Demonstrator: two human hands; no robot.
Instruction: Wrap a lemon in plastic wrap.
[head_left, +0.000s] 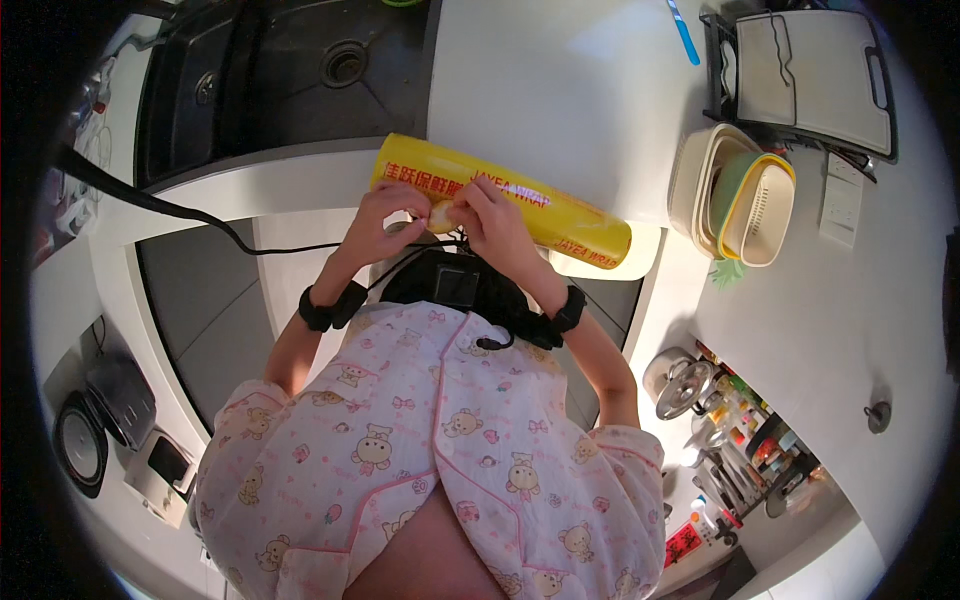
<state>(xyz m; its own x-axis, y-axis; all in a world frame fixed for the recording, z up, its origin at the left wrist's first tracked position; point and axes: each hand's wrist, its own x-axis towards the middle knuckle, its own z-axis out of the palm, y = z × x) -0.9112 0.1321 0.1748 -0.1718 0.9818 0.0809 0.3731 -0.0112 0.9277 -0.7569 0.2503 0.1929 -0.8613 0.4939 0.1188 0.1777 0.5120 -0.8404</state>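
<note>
My left hand (386, 221) and my right hand (487, 225) meet in front of my body. Their fingertips pinch a small, rounded, pale yellowish item (441, 216) between them; what it is cannot be made out. Just beyond the fingers lies a large yellow Jayea cling film roll (570, 217) with red writing. It slants along the counter's front edge, and its right end lies over a cream board or tray (646, 251). My fingers hide part of the roll's near side. Each wrist wears a black band.
A black sink (300, 97) is set into the counter at the back left. To the right stand nested plastic baskets (697, 195) and a rack with a cutting board (817, 75). A blue-handled knife (684, 37) lies at the back. A black cable (202, 217) runs from the left towards my waist.
</note>
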